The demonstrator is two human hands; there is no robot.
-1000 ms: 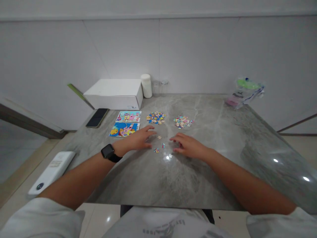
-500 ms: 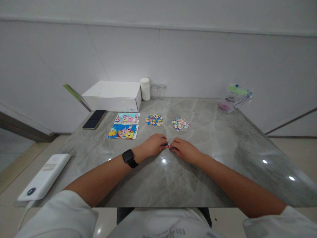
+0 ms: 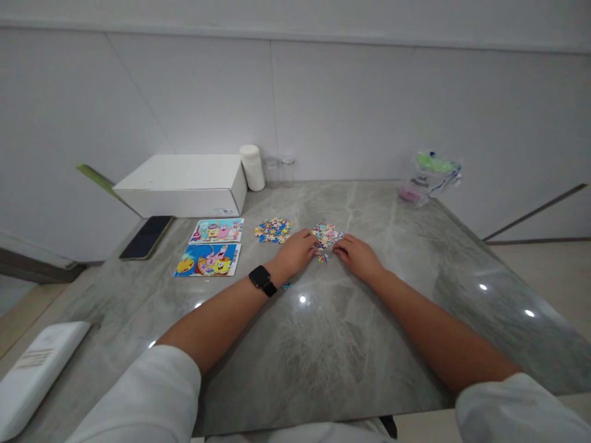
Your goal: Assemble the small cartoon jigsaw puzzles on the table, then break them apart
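Observation:
My left hand (image 3: 299,251), with a black watch on its wrist, rests at the left front edge of a pile of pale, colourful jigsaw pieces (image 3: 327,232). Its fingers are curled together, hiding whatever is in them. On the other side, my right hand (image 3: 357,255) touches the pile's right edge with bent fingers pressed together; what they hold is hidden. Between the hands lies a small group of jigsaw pieces (image 3: 323,258). One blue jigsaw piece (image 3: 287,286) lies beside my left wrist. A second, blue and yellow pile of jigsaw pieces (image 3: 273,230) is farther left.
Two cartoon picture cards (image 3: 207,261) lie left of the piles, beside a phone (image 3: 146,237). Behind them stand a white box (image 3: 180,184), a white bottle (image 3: 252,168) and two clear jars (image 3: 287,172). A plastic bag (image 3: 429,178) sits back right; a white power bank (image 3: 41,369) is front left.
Both hands have moved forward from the bare tabletop to the right-hand pile. A small group of pieces and a single piece now show on the table. The view has shifted slightly.

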